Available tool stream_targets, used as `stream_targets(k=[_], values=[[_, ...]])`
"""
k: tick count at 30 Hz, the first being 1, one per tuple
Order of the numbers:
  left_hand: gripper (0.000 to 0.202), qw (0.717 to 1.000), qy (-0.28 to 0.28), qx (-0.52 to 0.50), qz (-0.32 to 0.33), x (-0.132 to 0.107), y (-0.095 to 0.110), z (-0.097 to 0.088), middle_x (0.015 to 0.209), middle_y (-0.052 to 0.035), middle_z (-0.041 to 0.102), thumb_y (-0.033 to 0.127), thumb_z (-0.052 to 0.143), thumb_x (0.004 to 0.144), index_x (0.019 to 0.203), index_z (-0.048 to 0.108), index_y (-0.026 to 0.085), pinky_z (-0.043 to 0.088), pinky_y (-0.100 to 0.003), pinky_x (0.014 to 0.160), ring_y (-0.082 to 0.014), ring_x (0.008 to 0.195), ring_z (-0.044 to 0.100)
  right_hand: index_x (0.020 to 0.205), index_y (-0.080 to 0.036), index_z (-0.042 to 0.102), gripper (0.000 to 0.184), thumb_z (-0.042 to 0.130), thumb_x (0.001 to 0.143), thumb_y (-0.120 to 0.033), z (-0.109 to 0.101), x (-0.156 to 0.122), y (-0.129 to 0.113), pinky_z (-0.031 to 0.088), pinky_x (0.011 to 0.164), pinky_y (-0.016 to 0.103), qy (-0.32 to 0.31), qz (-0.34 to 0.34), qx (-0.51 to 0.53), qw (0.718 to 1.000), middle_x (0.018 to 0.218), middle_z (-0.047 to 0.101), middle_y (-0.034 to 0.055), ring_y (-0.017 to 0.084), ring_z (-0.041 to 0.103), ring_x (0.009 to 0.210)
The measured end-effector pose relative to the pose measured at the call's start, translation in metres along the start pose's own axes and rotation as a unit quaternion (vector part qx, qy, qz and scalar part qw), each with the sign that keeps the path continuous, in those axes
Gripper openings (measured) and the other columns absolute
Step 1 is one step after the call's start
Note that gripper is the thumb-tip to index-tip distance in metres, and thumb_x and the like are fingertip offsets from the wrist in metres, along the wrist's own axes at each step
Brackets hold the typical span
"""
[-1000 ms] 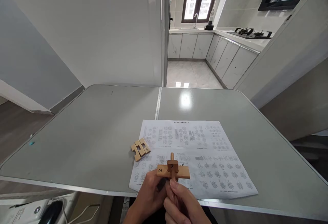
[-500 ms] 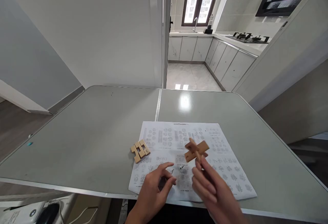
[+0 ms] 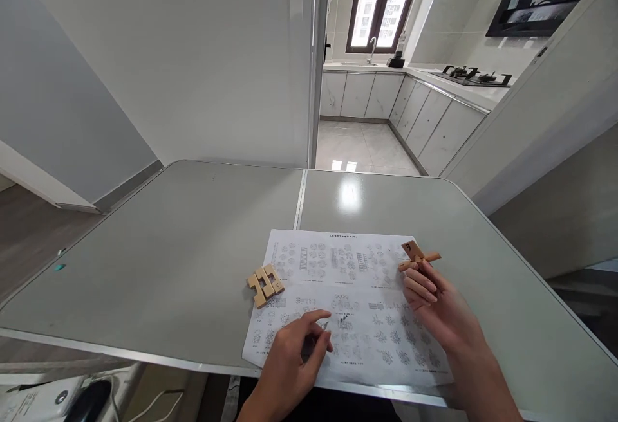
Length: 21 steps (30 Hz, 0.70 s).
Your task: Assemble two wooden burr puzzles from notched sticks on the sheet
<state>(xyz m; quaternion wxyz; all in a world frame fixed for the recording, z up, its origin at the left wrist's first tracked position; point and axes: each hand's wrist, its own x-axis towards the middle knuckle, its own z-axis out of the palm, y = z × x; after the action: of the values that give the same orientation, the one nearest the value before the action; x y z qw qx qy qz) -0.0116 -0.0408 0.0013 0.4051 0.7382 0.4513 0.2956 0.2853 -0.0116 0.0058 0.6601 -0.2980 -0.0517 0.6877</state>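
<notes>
The right hand (image 3: pixel 437 303) is pinching a wooden assembly (image 3: pixel 416 255) between thumb and fingers, holding it above the upper right part of a printed sheet (image 3: pixel 360 285). Its crossed pieces are jutting out past the fingertips, and the flat one is bearing a single dark character — turned sideways, so I cannot tell which.

The left hand (image 3: pixel 297 351) is resting low over the near part of the sheet, its grip spread: the fingers are curling, and the thumb and forefinger are standing apart.

The sheet is lying on the grey surface (image 3: pixel 212 235), carrying one bold title line along its far edge, rows of small line diagrams, and short captions beneath them; all this print is showing too small to read. A small dark mark is standing out near the middle, just beyond the left forefinger.

Notched wooden blocks (image 3: pixel 265 285) are lying side by side across the sheet's left edge, partly on the bare surface. The right-hand block is showing a small dark mark — too tiny to make out. At the lower left, a white device (image 3: pixel 46 403) is displaying blurred lines of print beside a round dark emblem.
</notes>
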Motion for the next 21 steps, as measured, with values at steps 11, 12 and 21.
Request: stream_targets(k=[11, 12, 21], values=[[0.023, 1.000, 0.004, 0.015, 0.009, 0.000, 0.000, 0.001, 0.083, -0.0002, 0.075, 0.031, 0.054, 0.106, 0.126, 0.062, 0.023, 0.050, -0.020, 0.056, -0.0151, 0.074, 0.069, 0.093, -0.021, 0.054, 0.017, 0.065, 0.097, -0.009, -0.005, 0.008, -0.005, 0.038, 0.041, 0.012, -0.016, 0.011, 0.045, 0.999, 0.060, 0.038, -0.0127, 0.003, 0.035, 0.040], [0.023, 1.000, 0.005, 0.016, 0.010, 0.000, -0.001, 0.002, 0.083, 0.0000, 0.075, 0.031, 0.054, 0.106, 0.126, 0.062, 0.024, 0.050, -0.020, 0.057, -0.0150, 0.073, 0.068, 0.093, -0.021, 0.054, 0.017, 0.067, 0.096, -0.011, -0.006, 0.007, -0.004, 0.038, 0.041, 0.012, -0.016, 0.011, 0.041, 0.999, 0.060, 0.038, -0.0129, 0.003, 0.035, 0.040], [0.023, 1.000, 0.013, 0.024, 0.014, 0.001, -0.001, 0.003, 0.081, -0.0001, 0.076, 0.030, 0.055, 0.105, 0.125, 0.065, 0.023, 0.057, -0.023, 0.067, -0.0153, 0.071, 0.069, 0.089, -0.019, 0.061, 0.024, 0.080, 0.090, -0.034, -0.009, -0.022, 0.027, 0.038, 0.043, 0.015, 0.019, 0.014, -0.071, 0.997, 0.059, 0.038, -0.0113, 0.005, 0.032, 0.044]])
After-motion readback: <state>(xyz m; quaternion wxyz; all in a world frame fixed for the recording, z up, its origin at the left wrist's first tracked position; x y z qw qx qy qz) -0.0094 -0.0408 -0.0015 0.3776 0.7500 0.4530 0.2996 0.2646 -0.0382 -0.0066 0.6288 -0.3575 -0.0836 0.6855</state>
